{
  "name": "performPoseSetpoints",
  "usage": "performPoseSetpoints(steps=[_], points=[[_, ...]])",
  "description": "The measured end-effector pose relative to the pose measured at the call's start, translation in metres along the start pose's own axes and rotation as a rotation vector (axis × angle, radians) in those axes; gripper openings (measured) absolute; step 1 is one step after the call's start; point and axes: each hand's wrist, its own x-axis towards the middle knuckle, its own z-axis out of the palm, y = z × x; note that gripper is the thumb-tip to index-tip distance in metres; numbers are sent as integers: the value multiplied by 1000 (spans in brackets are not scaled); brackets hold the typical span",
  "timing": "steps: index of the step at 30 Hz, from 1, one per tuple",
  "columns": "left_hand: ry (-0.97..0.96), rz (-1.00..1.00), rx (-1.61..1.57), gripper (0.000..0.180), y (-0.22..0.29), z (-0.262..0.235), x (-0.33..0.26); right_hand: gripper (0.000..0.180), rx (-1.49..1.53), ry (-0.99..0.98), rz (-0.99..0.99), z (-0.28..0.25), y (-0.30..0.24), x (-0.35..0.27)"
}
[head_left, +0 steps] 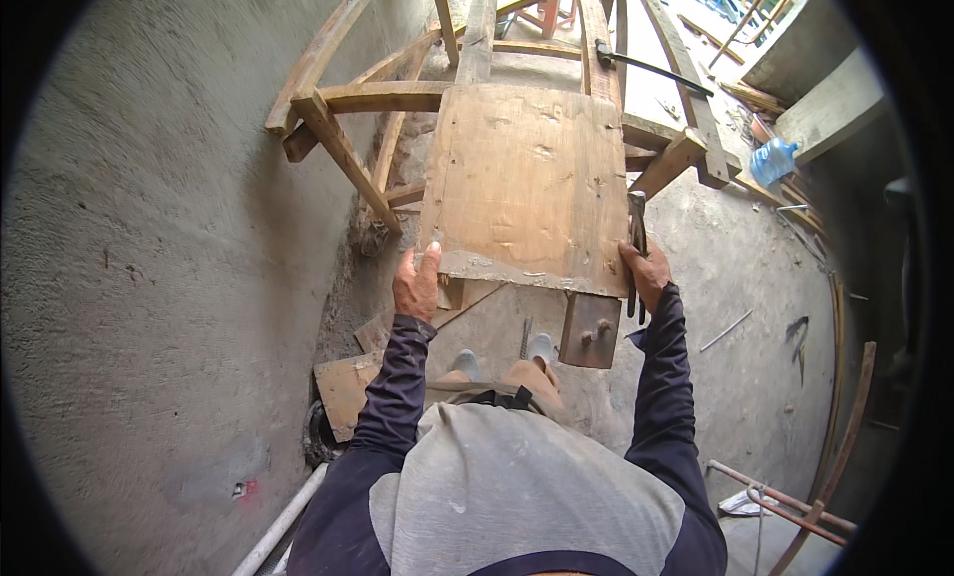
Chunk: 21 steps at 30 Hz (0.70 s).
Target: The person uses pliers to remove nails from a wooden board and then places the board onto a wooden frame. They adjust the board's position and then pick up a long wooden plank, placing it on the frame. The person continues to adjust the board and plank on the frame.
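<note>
A worn plywood board lies across a wooden frame in front of me. At its near left corner my left hand is closed round the edge, thumb on top. My right hand is closed at the near right edge, against the board, with dark long-handled pincers in its grip. Its lower fingers are partly hidden. Below the board's near edge juts a dark wooden block with two bolt-like pegs. A hammer rests across the frame's far right beam.
A rough grey wall rises close on the left. Loose board scraps lie by my feet. On the right are a metal rod on the floor, a blue water jug and a curved wooden strip. A red stool stands beyond the frame.
</note>
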Motion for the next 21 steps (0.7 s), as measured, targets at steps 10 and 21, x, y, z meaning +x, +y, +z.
performPoseSetpoints(steps=[10, 21], points=[[-52, 34, 71, 41, 12, 0, 22, 34, -31, 0, 55, 2, 4, -1], [-141, 10, -98, 42, 10, -11, 13, 37, -78, 114, -139, 11, 4, 3]])
